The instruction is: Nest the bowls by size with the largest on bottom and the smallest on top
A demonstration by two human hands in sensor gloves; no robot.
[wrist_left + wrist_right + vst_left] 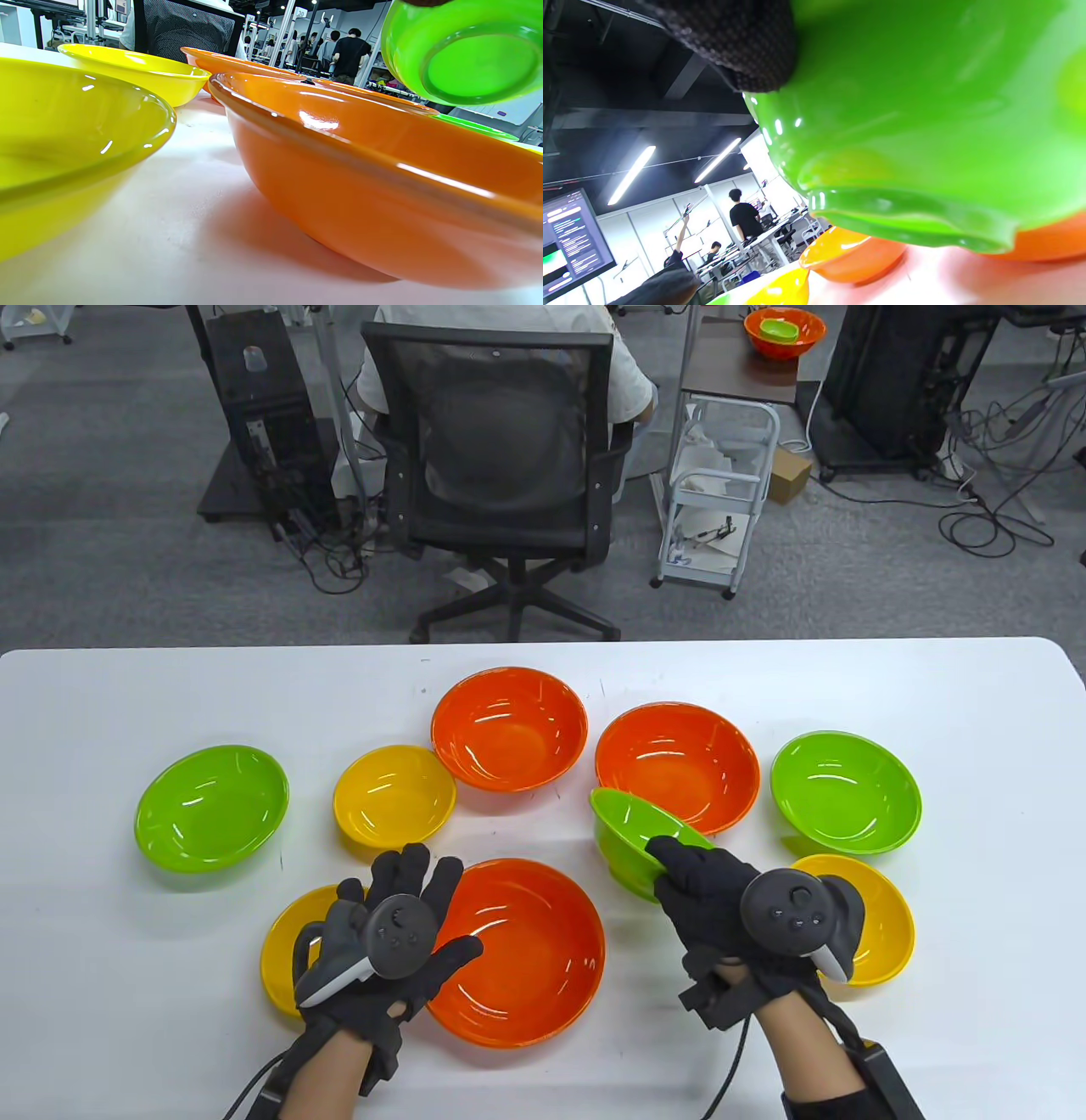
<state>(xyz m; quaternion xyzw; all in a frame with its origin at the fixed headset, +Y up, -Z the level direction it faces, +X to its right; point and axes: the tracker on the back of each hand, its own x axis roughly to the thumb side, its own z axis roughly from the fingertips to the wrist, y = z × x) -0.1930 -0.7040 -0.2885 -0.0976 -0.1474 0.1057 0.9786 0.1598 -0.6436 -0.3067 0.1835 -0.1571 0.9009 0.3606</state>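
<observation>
My right hand [704,882] grips a green bowl [632,836] by its near rim and holds it tilted above the table; it fills the right wrist view [925,127] and shows at the top right of the left wrist view [466,51]. My left hand [399,925] hovers with fingers spread over the left edge of the large orange bowl [526,950], holding nothing. That bowl fills the left wrist view [382,178]. A yellow bowl [284,937] lies under my left hand.
On the white table [127,1027] stand two more orange bowls [509,738] [679,763], green bowls at far left [212,806] and right [844,791], and yellow bowls [394,796] [882,933]. An office chair [509,458] stands beyond the far edge.
</observation>
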